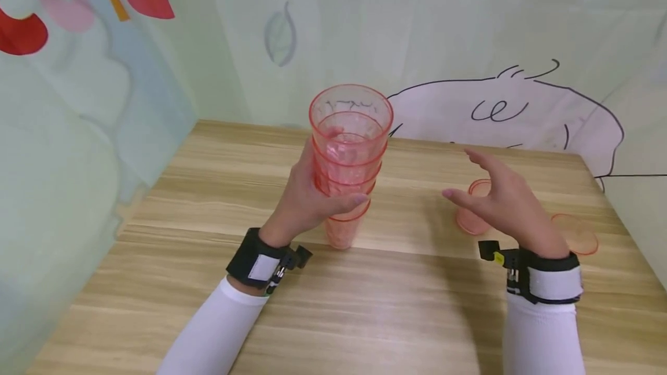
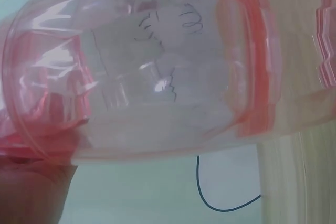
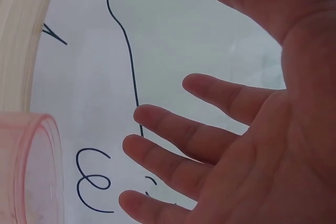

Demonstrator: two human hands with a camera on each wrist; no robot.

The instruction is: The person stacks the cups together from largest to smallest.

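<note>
Between the two hands, held in the left hand, stands a tall stack of translucent pink tapered plastic cups, its long axis close to upright and its widest mouth uppermost. From where I stand, the left fingers go round the far side of the stack while the thumb crosses its near face; whether the bottom cup touches the pale wood-grained tabletop, I can't tell. The right hand holds nothing, its fingers spread and its thumb held well apart from them, the gap facing the stack, which lies off to its left with bare tabletop between.

Partly hidden behind the right hand, just beyond its thumb, is a single translucent pink plastic piece shaped like a cup; this hand is much the nearer to it. To the right of the right wrist lies a clear round piece with a thin pink edge, perhaps another cup's mouth.

Counting, I make it two hands, one stack showing about five rims, one cup-shaped piece and one pink-edged round piece.
</note>
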